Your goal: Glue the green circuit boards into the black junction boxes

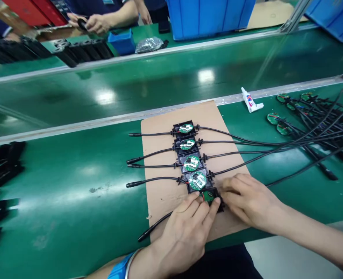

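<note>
Several open black plastic cases stand in a column on a cardboard sheet. The farther ones each hold a round green circuit board with white paste on it. At the near end, my left hand is closed on the nearest black case, fingertips on the green board inside, which shows no white paste. My right hand pinches at that case's right side, where its black cable enters; the fingertips partly hide the grip. A short lead with a plug comes out left of my left hand.
A white paste tube lies near the metal rail. Wired boards and cables are heaped at right. Black plastic parts sit at the left edge. Across the bench, a person's hands hold a black ring near blue bins.
</note>
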Tool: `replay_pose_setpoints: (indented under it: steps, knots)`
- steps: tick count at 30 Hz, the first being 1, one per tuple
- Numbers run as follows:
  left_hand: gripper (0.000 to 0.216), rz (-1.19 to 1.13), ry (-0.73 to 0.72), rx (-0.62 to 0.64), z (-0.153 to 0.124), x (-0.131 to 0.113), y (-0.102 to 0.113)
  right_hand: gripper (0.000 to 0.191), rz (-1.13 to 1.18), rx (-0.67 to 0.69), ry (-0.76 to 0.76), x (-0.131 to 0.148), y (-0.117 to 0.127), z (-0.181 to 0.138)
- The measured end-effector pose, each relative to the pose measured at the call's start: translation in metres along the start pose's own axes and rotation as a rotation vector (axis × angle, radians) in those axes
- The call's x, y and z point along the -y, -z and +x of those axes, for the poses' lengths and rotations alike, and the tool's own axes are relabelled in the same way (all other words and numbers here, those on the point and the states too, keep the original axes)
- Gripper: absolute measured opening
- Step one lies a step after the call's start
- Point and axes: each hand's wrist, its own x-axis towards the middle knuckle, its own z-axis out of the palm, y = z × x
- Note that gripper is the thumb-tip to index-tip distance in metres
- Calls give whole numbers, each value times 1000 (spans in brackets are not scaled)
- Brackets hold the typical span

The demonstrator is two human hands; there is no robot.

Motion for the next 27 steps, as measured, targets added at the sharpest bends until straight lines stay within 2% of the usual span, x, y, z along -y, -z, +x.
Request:
replay_pose_setpoints:
  steps: [3, 5, 8, 10, 14, 19, 23, 27]
  knots:
    - [55, 5, -19, -18, -4, 0, 1, 27, 93, -33, -46, -1, 2, -1]
    - [49, -86, -9, -57, -8, 4, 7, 26, 91, -51, -51, 3, 5, -3]
    - [32, -277, 135, -230, -17, 16, 18, 21, 16, -118, -42, 19, 6, -3]
    - [19, -334, 270, -300, -23, 26, 23, 26, -40, -152, -17, 37, 1, -1]
    - [9, -450, 371, -193, -25, 39, 16, 35, -215, -112, -26, 68, -22, 10]
    - [12, -556, 359, -152, -23, 39, 1, 32, -271, -96, 21, 76, -41, 24]
    - [11, -570, 346, -151, -24, 40, 2, 29, -211, -100, 17, 70, -33, 24]
    - [13, -495, 329, -160, -18, 58, 11, 26, -1, -109, 1, 43, -4, 24]
